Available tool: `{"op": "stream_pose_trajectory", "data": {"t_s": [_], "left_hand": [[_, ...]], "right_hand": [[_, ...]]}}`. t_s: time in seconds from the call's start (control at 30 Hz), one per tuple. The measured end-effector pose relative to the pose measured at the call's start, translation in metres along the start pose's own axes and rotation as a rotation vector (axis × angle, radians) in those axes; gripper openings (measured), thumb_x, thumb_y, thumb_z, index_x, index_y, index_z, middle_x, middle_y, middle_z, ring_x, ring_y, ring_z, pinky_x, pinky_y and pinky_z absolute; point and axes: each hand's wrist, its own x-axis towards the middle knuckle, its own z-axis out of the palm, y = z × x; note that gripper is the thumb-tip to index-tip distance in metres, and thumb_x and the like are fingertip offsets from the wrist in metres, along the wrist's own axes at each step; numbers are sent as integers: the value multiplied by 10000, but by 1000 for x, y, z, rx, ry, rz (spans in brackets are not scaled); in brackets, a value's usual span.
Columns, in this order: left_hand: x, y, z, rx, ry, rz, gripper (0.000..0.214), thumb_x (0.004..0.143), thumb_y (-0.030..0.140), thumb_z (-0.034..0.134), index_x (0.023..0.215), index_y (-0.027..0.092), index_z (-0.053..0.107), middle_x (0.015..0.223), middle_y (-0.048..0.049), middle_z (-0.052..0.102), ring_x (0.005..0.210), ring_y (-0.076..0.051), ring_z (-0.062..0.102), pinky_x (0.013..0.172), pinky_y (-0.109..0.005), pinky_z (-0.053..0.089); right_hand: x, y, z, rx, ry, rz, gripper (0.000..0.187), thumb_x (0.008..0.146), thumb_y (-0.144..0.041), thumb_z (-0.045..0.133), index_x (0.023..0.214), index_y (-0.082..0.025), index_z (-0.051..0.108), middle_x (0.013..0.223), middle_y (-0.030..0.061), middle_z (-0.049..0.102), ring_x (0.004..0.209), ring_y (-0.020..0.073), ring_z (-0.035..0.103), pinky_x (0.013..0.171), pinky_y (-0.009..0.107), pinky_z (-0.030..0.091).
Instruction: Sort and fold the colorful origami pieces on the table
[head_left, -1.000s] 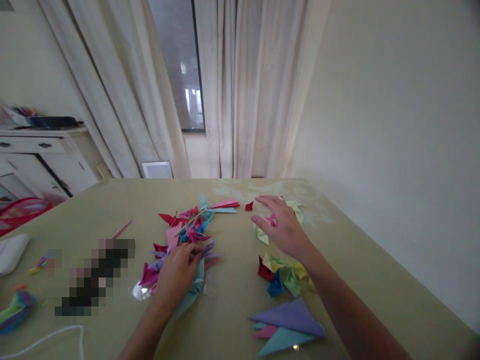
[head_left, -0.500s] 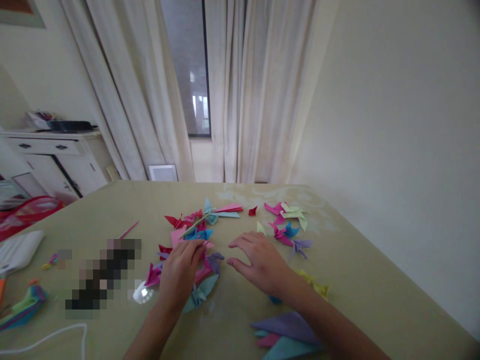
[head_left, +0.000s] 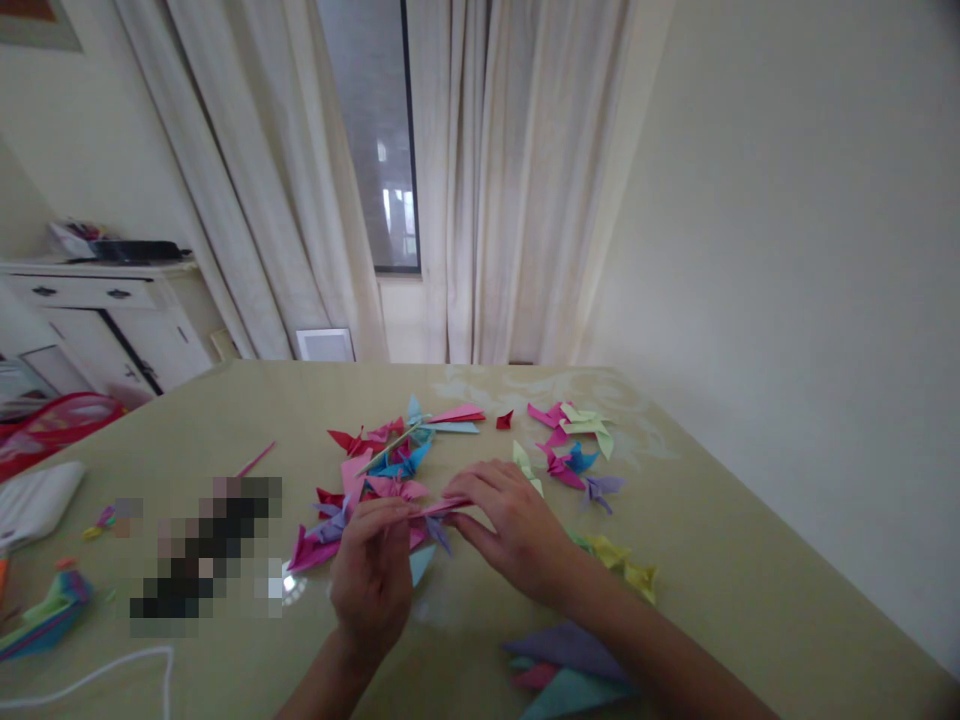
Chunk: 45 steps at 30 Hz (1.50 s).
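While my left hand (head_left: 375, 575) and right hand (head_left: 514, 525) pinch its ends: pink paper (head_left: 439, 508), one, lower middle of the frame; I judge it light, easily creased, best held by its edges.

The hands (head_left: 373, 580) (head_left: 517, 525) partly hide the pink folded paper (head_left: 435, 508) between them

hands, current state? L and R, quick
Left hand: closed, pinching the left end of a pink folded paper piece.
Right hand: closed, fingers and thumb on the right end of the same piece.
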Motion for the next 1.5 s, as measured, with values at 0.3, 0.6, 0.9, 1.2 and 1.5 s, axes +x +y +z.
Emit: {"op": "stream_pose_trajectory", "data": {"t_s": [0.3,0.6,0.9,1.2,1.5], "left_hand": [[3,2,3,-104,-165,-338,216,933,271,765,1138,227,713,1014,-35,752,877,-173,776,777,-280,667],[0,4,10,-111,-325,-104,75,921,211,783,987,245,794,905,-23,798,842,-161,769,774,-246,628],[-19,41,28,-285,-564,-362,202,956,415,735,998,235,817,884,-52,816,769,-183,769,703,-276,632],[-55,74,42,-390,-812,-779,351,962,523,644,952,210,801,811,-43,801,670,-202,753,615,-295,617],[-62,72,40,253,-1138,-296,749,804,632,792,1361,155,641,1375,-182,645,1275,-398,555,1114,-563,407]], "right_hand": [[1,6,-32,215,-78,162,118,1037,-194,663,1092,-195,768,964,29,780,839,178,689,767,261,455],[-17,-1,-62,170,-249,243,246,1064,-390,628,1141,-201,765,809,7,745,726,167,674,678,247,438],[-141,-5,-57,125,48,383,453,909,-400,814,1321,-246,705,1261,103,715,1180,291,663,1061,439,508],[-228,-5,-12,280,365,478,485,865,-586,816,1211,-248,777,1211,130,705,1171,325,655,1029,452,535],[-229,-2,-6,449,605,745,436,918,-619,712,881,-185,735,814,54,697,787,247,630,702,311,510]]}}
